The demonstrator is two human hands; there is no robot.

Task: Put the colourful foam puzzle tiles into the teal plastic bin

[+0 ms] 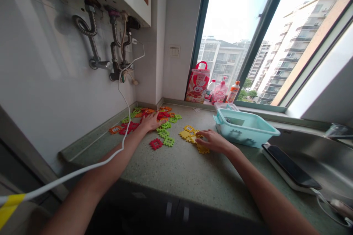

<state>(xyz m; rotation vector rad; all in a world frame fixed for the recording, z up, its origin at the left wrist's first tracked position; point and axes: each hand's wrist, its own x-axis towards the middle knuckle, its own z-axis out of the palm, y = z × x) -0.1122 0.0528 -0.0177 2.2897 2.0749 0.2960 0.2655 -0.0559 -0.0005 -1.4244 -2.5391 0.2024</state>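
Toward the back left corner of the counter, my left hand [150, 121] lies with fingers stretched over a spread of red, orange and green interlocking plastic pieces; its fingertips touch the red pieces [163, 115]. Several green pieces [164, 133] trail toward me, with a single red piece [156, 144] beside them. My right hand [211, 140] rests over a small group of yellow pieces [186, 134], fingers apart and pointing left. A yellow piece [203, 149] shows partly under that hand. Whether either hand grips a piece cannot be made out; both look flat.
A light teal plastic box [248, 128] stands right of my right hand, near the sink [311, 154]. A phone [292, 167] lies on a white block by the sink. A white cable [82, 169] crosses above my left forearm. Bottles [220, 91] and a red bag [197, 86] line the windowsill.
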